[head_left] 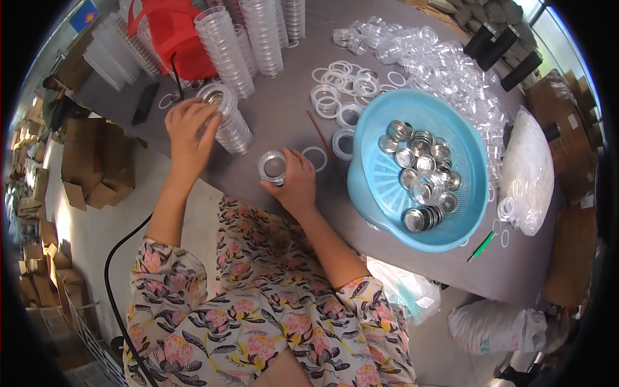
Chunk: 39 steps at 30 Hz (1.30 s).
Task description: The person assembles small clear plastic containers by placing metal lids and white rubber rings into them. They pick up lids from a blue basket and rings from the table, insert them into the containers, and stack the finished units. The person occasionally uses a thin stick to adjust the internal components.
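Observation:
My left hand is at the upper end of a stack of clear round plastic cases. Its fingers are apart and reach the side of the top case; I cannot make out anything held between them. Near the table edge, my right hand has its thumb and fingers round a small clear round case with a silvery disc in its middle. Beside that hand lies a loose white ring.
A blue plastic basket holds several silvery round tins. Behind it are white rings and a heap of clear cases. Tall clear stacks and a red bag stand at the back left. A brown stick lies mid-table.

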Available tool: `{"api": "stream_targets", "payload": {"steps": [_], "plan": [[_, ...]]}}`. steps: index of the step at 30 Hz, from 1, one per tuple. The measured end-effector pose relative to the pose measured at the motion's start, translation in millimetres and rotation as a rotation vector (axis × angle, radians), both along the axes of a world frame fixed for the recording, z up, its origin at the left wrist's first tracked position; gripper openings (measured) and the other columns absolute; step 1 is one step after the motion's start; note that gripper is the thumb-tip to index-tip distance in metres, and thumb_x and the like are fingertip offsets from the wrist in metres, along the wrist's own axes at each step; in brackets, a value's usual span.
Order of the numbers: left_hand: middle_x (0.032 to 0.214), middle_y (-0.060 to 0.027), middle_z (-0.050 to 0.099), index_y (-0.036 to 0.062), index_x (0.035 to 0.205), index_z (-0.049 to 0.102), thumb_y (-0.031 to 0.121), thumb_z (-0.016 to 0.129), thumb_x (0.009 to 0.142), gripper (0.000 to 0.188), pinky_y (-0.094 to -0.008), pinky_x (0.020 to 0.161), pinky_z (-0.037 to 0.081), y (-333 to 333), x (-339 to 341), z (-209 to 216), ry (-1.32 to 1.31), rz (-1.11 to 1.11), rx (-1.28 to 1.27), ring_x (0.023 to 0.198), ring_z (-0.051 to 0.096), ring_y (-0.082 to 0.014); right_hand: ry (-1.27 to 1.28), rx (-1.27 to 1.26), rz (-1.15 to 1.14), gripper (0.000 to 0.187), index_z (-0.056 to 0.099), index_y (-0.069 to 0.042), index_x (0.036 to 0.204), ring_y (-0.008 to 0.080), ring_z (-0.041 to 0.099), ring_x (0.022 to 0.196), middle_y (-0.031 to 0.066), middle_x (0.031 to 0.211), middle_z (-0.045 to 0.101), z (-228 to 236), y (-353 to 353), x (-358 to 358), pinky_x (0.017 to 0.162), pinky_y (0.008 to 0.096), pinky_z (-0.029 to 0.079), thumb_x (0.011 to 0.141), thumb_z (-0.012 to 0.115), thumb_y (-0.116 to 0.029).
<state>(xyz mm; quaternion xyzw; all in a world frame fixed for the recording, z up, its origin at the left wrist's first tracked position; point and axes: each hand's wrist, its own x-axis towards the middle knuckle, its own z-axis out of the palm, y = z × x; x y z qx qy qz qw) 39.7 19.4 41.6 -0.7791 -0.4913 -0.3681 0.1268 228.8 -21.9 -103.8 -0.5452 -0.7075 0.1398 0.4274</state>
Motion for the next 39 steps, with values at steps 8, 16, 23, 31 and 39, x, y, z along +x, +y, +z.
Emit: {"api": "stream_targets", "payload": {"steps": [8, 16, 23, 31, 39], "plan": [[0.093, -0.0078, 0.061, 0.0074, 0.097, 0.065, 0.013, 0.065, 0.077, 0.020, -0.0434, 0.093, 0.032, 3.0, 13.8, 7.6, 0.116, -0.043, -0.039, 0.099, 0.053, -0.0276, 0.024, 0.039, -0.010, 0.080, 0.045, 0.001, 0.124, 0.0347, 0.046, 0.116, 0.0174, 0.116, 0.054, -2.6, 0.9, 0.4, 0.097, 0.0455, 0.034, 0.059, 0.080, -0.031], [0.098, -0.0095, 0.060, 0.0063, 0.100, 0.063, 0.012, 0.065, 0.077, 0.023, -0.0391, 0.079, 0.043, -5.5, 186.6, 29.4, 0.103, -1.056, -0.269, 0.092, 0.057, -0.0270, 0.094, 0.223, 0.052, 0.074, 0.043, -0.003, 0.127, 0.0323, 0.051, 0.108, 0.0156, 0.115, 0.054, -25.5, 9.2, -10.4, 0.092, 0.0448, 0.039, 0.068, 0.075, -0.031], [0.087, -0.0001, 0.061, 0.0141, 0.085, 0.067, 0.018, 0.064, 0.072, 0.013, -0.0347, 0.081, 0.040, 15.1, 292.5, -32.2, 0.941, -0.967, -0.227, 0.094, 0.054, -0.0192, 0.427, 0.067, 0.023, 0.043, 0.052, -0.006, 0.120, 0.0293, 0.050, 0.111, 0.0110, 0.115, 0.055, -36.1, 5.7, -24.5, 0.095, 0.0417, 0.038, 0.083, 0.064, -0.024], [0.069, 0.0033, 0.061, 0.0164, 0.065, 0.063, 0.013, 0.063, 0.066, 0.003, -0.0329, 0.077, 0.038, 19.6, 278.4, -30.1, 0.605, -1.112, -0.196, 0.081, 0.056, -0.0168, 0.298, 0.205, 0.067, 0.053, 0.050, -0.007, 0.121, 0.0295, 0.045, 0.116, 0.0141, 0.122, 0.050, -19.5, 0.8, -8.2, 0.097, 0.0434, 0.035, 0.076, 0.070, -0.027], [0.077, -0.0081, 0.061, 0.0042, 0.085, 0.061, -0.001, 0.063, 0.070, 0.016, -0.0363, 0.071, 0.043, -18.7, 110.9, 4.1, -0.285, -0.566, -0.196, 0.074, 0.059, -0.0263, 0.059, 0.133, 0.038, 0.088, 0.037, 0.005, 0.130, 0.0358, 0.044, 0.117, 0.0194, 0.117, 0.053, 0.2, -1.8, -4.6, 0.099, 0.0471, 0.031, 0.058, 0.079, -0.023]]}}
